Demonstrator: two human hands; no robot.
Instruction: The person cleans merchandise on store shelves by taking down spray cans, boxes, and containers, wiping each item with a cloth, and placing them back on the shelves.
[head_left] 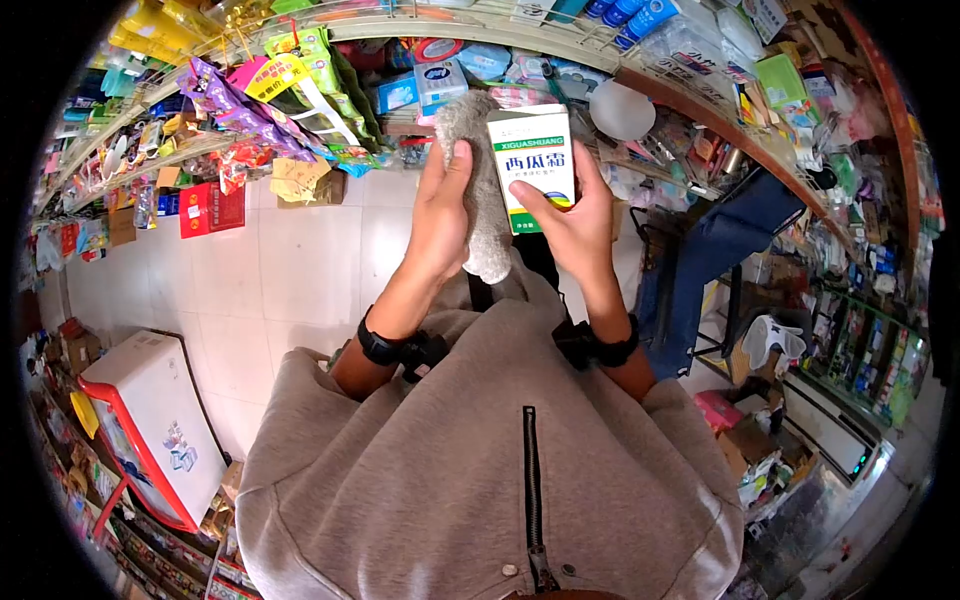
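Observation:
My left hand (440, 213) is wrapped round a grey fuzzy cloth-like item (488, 215), which hangs upright in front of my body. Right beside it, my right hand (575, 222) grips a white, green and yellow box (534, 160) printed with "XIGUASHUANG", its thumb lying across the front. The box faces up towards the camera, and its left edge meets or overlaps the grey item. Both hands are held up before the shelf, and each wrist wears a black strap.
Packed shelves (660, 95) curve across the front and right. A white and red freezer (165, 420) stands at the left on the tiled floor. A person's legs in blue jeans (705, 270) are at the right, near a small fan-like white object (770, 340).

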